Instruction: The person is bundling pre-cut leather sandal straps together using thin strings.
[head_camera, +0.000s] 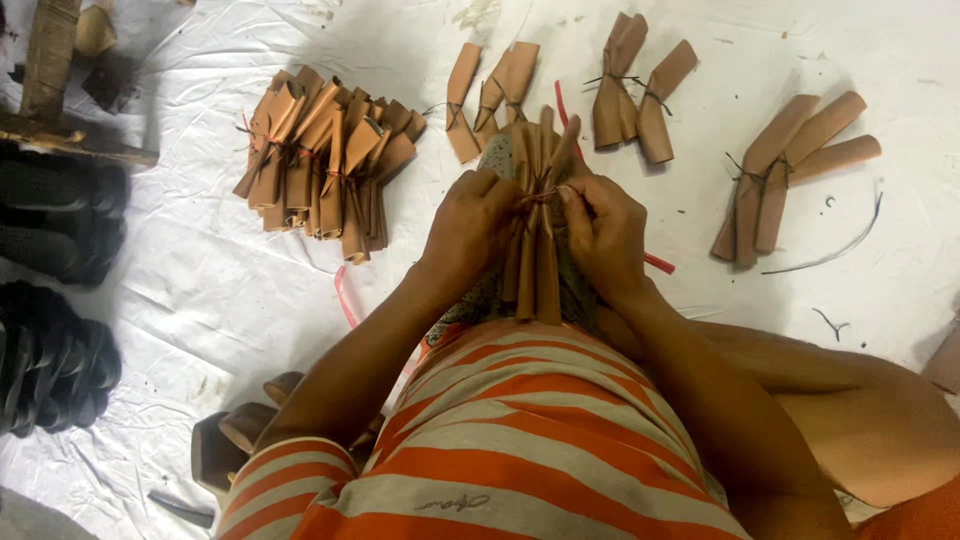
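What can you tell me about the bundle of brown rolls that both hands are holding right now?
The bundle of brown rolls is a handful of long, thin, bark-like curled strips, held lengthwise away from the body over the lap. A thin reddish tie crosses its middle, where the left hand and right hand pinch it from either side. Its far ends fan out slightly; the near ends rest against patterned cloth.

around the work — bundles and sheet
tied bark-roll heap (325, 165), smaller bundles (770, 175), white sheet (200, 290), black stacks (50, 370)
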